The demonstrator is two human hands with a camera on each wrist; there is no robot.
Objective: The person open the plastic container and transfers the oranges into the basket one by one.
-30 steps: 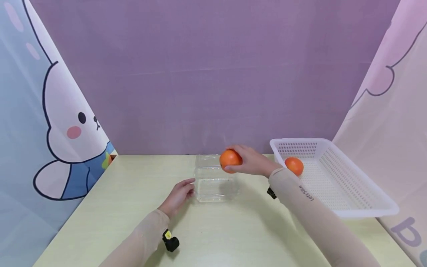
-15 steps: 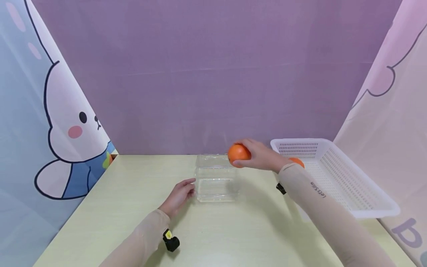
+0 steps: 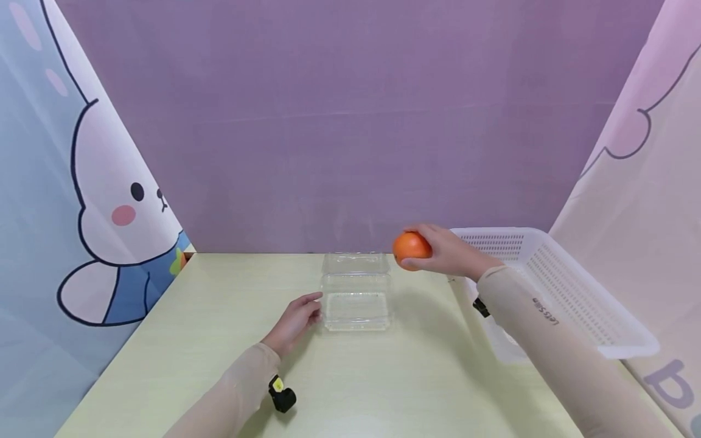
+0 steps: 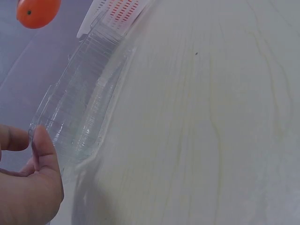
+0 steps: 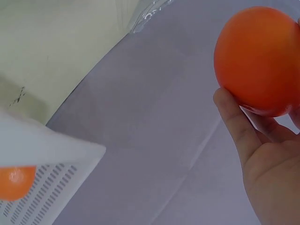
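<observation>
My right hand [image 3: 446, 250] grips an orange [image 3: 412, 249] in the air, between the clear plastic box and the white basket. In the right wrist view, thumb and fingers are around this orange [image 5: 260, 61]. The hinged clear plastic box [image 3: 357, 304] stands on the table with its lid [image 3: 356, 263] laid back behind it. At the box's left side is my left hand [image 3: 296, 319]. The left wrist view shows its thumb [image 4: 44, 147] and a finger pinching the edge of the plastic box [image 4: 89, 89].
A white perforated basket [image 3: 580, 267] stands at the right of the table [image 3: 383, 383], partly behind my right forearm. Another orange [image 5: 16, 182] lies in it, seen in the right wrist view. A purple cloth [image 3: 350, 121] hangs behind the table.
My right hand has carried the orange right and slightly up, from over the plastic box toward the basket. My forearm now covers the other orange in the head view. The left hand stays put.
</observation>
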